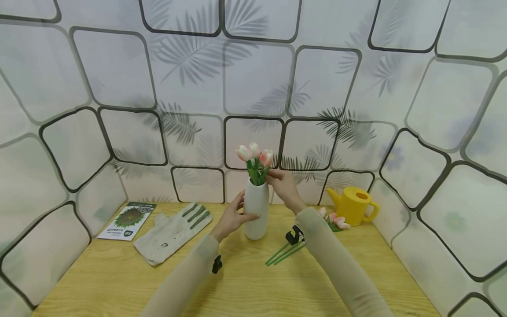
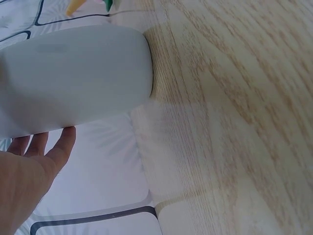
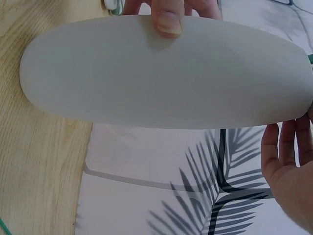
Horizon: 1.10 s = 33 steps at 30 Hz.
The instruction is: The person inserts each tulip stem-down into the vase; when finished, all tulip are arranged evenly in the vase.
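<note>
A white vase [image 1: 256,211] stands upright on the wooden table, with several pink-and-white tulips [image 1: 254,152] rising from its mouth. My left hand [image 1: 231,219] grips the vase's side, thumb [image 3: 167,22] across the front and fingers [image 2: 62,147] behind. At the vase's mouth, my right hand [image 1: 286,187] pinches a tulip low among the green leaves [image 1: 256,176]; its thumb and index tips are partly hidden there. The other fingers [image 3: 287,147] of that hand lie beside the vase's upper end in the right wrist view.
More tulips [image 1: 336,221] lie on the table [image 1: 245,286], their green stems [image 1: 283,255] partly under my right forearm. Behind them stands a yellow watering can [image 1: 352,207]. At the left are a pale work glove [image 1: 172,233] and a sunflower seed packet [image 1: 127,221]. A patterned wall [image 1: 257,79] encloses the table.
</note>
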### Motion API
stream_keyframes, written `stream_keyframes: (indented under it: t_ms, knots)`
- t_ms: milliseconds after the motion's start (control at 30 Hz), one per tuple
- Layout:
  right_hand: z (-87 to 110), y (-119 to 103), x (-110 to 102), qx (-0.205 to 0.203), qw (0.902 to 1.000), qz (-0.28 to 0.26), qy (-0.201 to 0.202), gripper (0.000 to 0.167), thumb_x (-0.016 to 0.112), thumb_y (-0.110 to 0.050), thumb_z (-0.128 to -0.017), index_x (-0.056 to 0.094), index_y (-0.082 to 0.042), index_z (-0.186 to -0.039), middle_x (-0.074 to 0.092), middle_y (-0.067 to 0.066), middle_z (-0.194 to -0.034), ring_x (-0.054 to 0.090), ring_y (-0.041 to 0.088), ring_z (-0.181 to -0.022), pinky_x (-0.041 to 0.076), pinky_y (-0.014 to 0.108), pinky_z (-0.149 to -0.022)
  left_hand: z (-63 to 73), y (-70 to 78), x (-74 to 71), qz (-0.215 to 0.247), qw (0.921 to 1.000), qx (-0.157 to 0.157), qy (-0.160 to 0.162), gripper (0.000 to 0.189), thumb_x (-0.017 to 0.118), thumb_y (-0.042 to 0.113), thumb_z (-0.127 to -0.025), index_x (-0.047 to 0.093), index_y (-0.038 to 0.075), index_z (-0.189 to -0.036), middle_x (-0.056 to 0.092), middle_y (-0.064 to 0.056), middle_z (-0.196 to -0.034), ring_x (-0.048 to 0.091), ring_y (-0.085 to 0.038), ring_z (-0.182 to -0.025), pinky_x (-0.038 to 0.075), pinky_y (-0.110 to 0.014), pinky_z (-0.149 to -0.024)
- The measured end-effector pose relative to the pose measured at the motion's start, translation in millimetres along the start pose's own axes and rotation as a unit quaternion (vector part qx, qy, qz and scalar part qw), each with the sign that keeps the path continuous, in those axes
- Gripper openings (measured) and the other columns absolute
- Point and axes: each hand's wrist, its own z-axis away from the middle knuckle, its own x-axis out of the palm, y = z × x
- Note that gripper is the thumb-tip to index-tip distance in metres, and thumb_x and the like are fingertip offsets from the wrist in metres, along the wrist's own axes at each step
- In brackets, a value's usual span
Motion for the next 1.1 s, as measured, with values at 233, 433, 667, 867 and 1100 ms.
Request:
stream_keyframes:
  t_ms: [233,433,667,867,1100]
  knots:
    - [-0.9,5.4,-2.2,-0.007,0.9991,-0.042,-0.007,0.031,0.063,-0.016,-0.096,0.067,-0.002,-0.124,0.067,0.017,-0.124,0.066,0.026,-0.111,0.051,0.040,-0.099,0.7,0.3,0.2,0.005,0.9999,0.009,-0.003,0.091,0.084,0.031,-0.078,0.030,0.044,-0.150,0.048,-0.005,-0.145,0.048,-0.030,-0.133,0.047,-0.053,-0.101]
    - [4.0,9.0,-10.7,-0.035,0.9945,-0.096,-0.022,0.030,0.062,-0.011,-0.097,0.066,0.005,-0.123,0.067,0.023,-0.119,0.069,0.016,-0.099,0.056,0.037,-0.091,1.5,1.9,0.1,0.010,0.9999,0.010,-0.003,0.091,0.084,0.028,-0.078,0.030,0.041,-0.151,0.048,-0.006,-0.145,0.048,-0.031,-0.133,0.047,-0.054,-0.102]
    - [13.8,18.1,-24.8,-0.029,0.9925,-0.110,-0.045,0.032,0.060,-0.009,-0.098,0.062,0.009,-0.125,0.064,0.028,-0.118,0.068,0.007,-0.093,0.057,0.035,-0.088,1.3,1.2,0.0,0.002,1.0000,0.000,0.000,0.091,0.085,0.032,-0.078,0.030,0.045,-0.149,0.048,-0.004,-0.145,0.047,-0.029,-0.134,0.045,-0.056,-0.102]
    - [23.4,21.0,-37.0,0.008,0.9939,-0.101,-0.044,0.039,0.061,-0.013,-0.098,0.058,0.011,-0.128,0.064,0.026,-0.122,0.068,0.009,-0.094,0.058,0.034,-0.087,2.3,2.0,0.0,0.003,1.0000,0.002,0.000,0.092,0.084,0.032,-0.078,0.030,0.041,-0.151,0.047,-0.006,-0.147,0.047,-0.031,-0.134,0.046,-0.056,-0.101]
    - [31.5,30.5,-51.6,0.032,0.9925,-0.107,-0.051,0.037,0.063,-0.013,-0.097,0.060,0.010,-0.125,0.069,0.017,-0.113,0.068,0.013,-0.092,0.059,0.034,-0.084,3.4,3.4,-0.8,0.003,1.0000,0.005,-0.001,0.092,0.084,0.033,-0.078,0.029,0.039,-0.152,0.047,-0.007,-0.146,0.048,-0.031,-0.133,0.046,-0.056,-0.102]
